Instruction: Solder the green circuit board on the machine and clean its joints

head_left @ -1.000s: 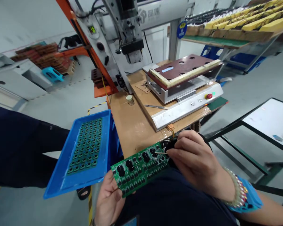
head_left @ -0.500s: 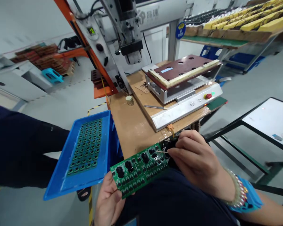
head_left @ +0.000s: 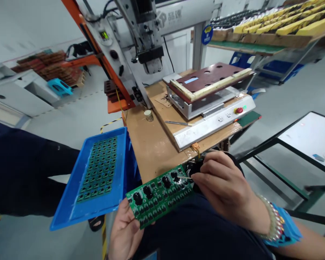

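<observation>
Beside the brown worktable [head_left: 151,144], my left hand [head_left: 126,231] grips one end of the green circuit board [head_left: 159,196] while my right hand [head_left: 224,184] pinches a thin stick [head_left: 184,177] over its black blobs [head_left: 166,182].

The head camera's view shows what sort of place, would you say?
Probably an electronics factory or workshop: the left hand holds a green circuit board, a blue tray carries green boards, and a machine stands over the workbench.

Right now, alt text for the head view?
Left hand holds a green circuit board with black blobs while the right hand points a thin stick at it; left, a blue tray of boards; beyond, a benchtop machine.
</observation>
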Motion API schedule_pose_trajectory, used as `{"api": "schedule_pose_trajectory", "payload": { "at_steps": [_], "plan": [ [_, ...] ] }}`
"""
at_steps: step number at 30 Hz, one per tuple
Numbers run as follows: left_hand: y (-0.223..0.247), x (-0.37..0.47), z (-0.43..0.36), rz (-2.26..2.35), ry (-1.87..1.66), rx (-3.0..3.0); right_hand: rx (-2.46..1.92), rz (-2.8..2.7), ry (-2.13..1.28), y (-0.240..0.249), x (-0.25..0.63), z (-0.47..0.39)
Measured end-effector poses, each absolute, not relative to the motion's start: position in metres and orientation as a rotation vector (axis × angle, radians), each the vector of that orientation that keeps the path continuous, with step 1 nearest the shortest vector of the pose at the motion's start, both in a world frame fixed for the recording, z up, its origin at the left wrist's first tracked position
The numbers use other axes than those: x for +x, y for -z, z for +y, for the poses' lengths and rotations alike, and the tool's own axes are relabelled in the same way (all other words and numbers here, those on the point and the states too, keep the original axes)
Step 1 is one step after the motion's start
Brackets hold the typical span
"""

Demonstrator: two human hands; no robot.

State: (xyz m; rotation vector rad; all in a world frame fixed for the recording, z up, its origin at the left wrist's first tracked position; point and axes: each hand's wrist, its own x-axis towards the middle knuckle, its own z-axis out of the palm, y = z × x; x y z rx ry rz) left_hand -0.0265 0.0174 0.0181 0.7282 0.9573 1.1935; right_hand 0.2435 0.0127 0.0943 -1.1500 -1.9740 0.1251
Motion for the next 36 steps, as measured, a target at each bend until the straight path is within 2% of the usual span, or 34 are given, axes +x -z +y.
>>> {"api": "schedule_pose_trajectory", "payload": {
  "at_steps": [16,28,36],
  "plan": [
    [0.000,-0.046,0.013,0.911,-1.113,0.726,-1.168,-1.944,-0.097,-0.093,0.242,0.016],
    [-0.020,-0.027,0.016,0.978,-1.209,0.730,-1.174,-1.933,-0.101,-0.096,0.246,0.015],
    [-0.015,-0.031,0.017,0.963,-1.197,0.701,-1.172,-1.955,-0.141,-0.095,0.247,0.013]
  ]
}}
